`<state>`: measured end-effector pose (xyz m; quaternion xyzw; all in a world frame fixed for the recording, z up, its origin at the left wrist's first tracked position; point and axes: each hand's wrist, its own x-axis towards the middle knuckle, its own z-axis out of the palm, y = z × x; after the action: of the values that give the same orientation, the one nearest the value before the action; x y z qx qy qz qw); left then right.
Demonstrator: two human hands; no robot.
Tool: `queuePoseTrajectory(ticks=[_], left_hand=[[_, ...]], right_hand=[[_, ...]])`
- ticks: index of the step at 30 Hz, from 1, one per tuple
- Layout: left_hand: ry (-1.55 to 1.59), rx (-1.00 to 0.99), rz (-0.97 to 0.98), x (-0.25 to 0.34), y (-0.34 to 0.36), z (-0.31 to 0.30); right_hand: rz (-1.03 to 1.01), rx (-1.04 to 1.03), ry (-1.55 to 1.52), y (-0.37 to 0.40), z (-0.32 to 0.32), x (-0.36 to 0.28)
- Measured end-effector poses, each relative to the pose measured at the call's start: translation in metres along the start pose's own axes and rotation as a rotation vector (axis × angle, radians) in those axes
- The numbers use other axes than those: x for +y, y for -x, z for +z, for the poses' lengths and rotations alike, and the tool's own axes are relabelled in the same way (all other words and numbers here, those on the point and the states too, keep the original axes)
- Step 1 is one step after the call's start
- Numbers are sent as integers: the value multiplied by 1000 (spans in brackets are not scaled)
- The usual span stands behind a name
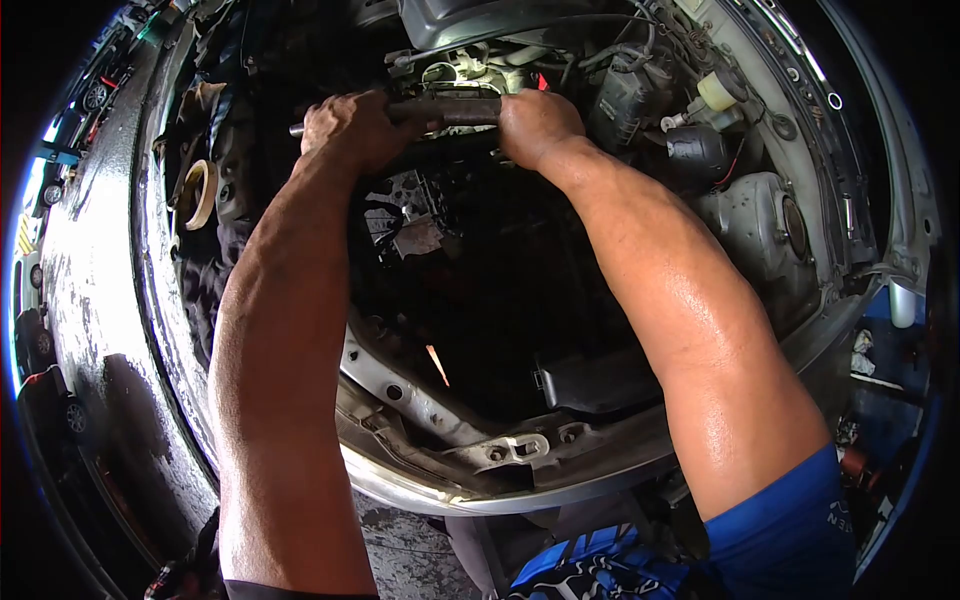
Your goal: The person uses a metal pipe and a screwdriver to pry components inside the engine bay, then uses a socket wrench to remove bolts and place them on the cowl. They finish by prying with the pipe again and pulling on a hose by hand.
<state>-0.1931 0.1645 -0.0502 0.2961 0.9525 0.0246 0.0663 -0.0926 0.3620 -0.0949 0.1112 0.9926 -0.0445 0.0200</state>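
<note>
Both my arms reach forward over an open engine bay. A dark bar [465,111] runs crosswise between my hands near the back of the bay. My left hand [350,128] is wrapped round its left part, and a thin end sticks out to the left. My right hand [540,122] is closed round its right end. Beyond the bar are lit engine parts [470,72] and a small red piece [543,82]. The bay below my hands is dark, with a light patch of ground [408,215] showing through.
The metal front crossmember [450,430] curves along the near side. A tape roll [201,195] lies on the left edge. On the right are a pale-capped reservoir [718,92], a black cylinder [697,153] and a strut tower [765,215]. Cars stand at the far left.
</note>
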Motion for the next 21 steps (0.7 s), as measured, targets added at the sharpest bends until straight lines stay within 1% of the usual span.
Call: queuePoseTrajectory(ticks=[6, 8, 10, 14, 21], left_hand=[[-15, 7, -27, 3, 4, -2], [-19, 22, -53, 4, 7, -2], [-36, -35, -41, 8, 5, -5], [-34, -43, -55, 9, 7, -2], [-47, 19, -29, 5, 5, 3]], right_hand=[[23, -21, 10, 0, 0, -1], [-5, -36, 11, 0, -2, 0], [-1, -39, 1, 3, -2, 2], [-8, -49, -4, 2, -2, 4], [-11, -46, -10, 4, -8, 1]])
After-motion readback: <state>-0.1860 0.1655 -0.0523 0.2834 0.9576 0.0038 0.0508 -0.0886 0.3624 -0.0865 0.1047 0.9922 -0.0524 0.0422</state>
